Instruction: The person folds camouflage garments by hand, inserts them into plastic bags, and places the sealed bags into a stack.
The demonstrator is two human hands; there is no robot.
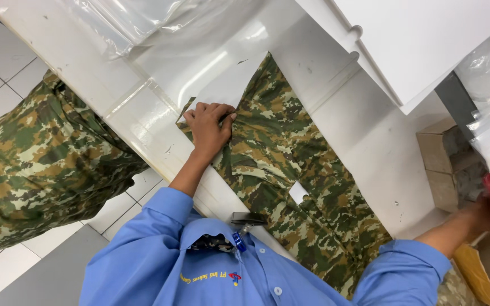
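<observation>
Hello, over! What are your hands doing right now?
Left hand flat on camouflage garment, open. Right hand reaching by cardboard box, grip unclear. White tag on garment.

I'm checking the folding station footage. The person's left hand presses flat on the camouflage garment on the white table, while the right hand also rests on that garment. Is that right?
Not quite. In the head view the left hand does press on the camouflage garment on the white table, but the right hand is off the garment, reaching out to the side near a cardboard box.

A small white square label (298, 192) lies on the camouflage garment (290, 164); clear plastic bags (126, 17) sit top-left.
</observation>
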